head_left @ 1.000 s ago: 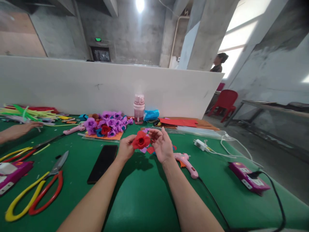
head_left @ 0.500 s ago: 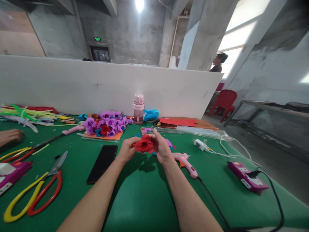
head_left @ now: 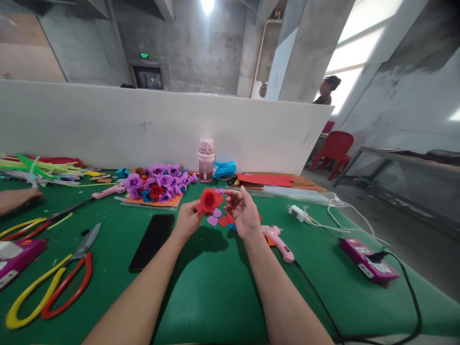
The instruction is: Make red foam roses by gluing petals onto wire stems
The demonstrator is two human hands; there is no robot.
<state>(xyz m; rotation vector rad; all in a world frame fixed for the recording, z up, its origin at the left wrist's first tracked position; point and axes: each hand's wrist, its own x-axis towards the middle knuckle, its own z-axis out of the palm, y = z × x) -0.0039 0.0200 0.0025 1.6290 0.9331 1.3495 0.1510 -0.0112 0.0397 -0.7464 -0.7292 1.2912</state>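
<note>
A red paper rose (head_left: 209, 200) is held up above the green table, its face turned toward me. My left hand (head_left: 189, 221) is closed on its underside from the left. Just right of the rose, my right hand (head_left: 243, 213) is open with curled fingers apart, touching nothing I can see. Loose purple petals (head_left: 213, 219) and red petals (head_left: 224, 221) lie on the table behind and between the hands. A pink glue gun (head_left: 277, 241) rests beside my right wrist, its black cord running toward me.
Purple, red and blue paper flowers (head_left: 161, 183) are heaped at the back left. Nearer lie a black phone (head_left: 153, 243) and scissors (head_left: 77, 261). A pink bottle (head_left: 206, 163) stands by the white partition (head_left: 172, 127). Right is a purple power strip (head_left: 368, 261); another person's hand (head_left: 19, 199) is far left.
My right hand has come away from the rose to the right and its fingers have spread. The rose has risen slightly and moved left in my left hand.
</note>
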